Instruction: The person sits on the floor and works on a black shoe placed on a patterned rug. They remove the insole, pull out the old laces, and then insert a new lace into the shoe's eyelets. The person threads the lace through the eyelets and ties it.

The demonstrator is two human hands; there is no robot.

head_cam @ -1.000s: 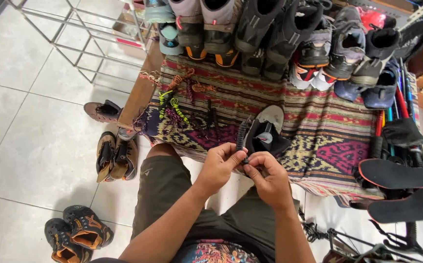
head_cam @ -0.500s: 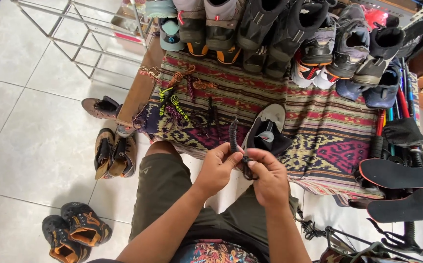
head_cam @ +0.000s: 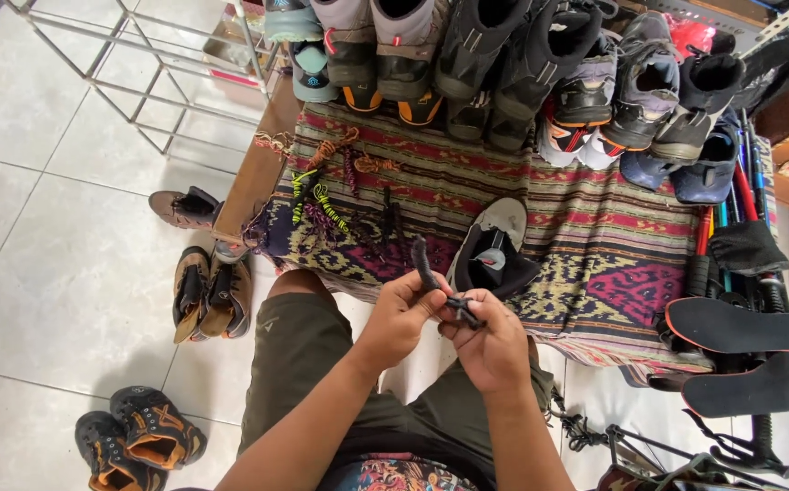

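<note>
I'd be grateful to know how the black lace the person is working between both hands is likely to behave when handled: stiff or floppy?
Probably floppy: the black lace bends sharply between the left hand and right hand. Its free end stands up a little, so it may have some spring. It looks thin, so likely very light and unlikely to roll.

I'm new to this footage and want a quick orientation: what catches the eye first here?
Both hands, left hand and right hand, meet at centre, pinching a black lace. Just beyond lies a black shoe on a patterned woven cloth, with a row of shoes crowding its far edge.
</note>
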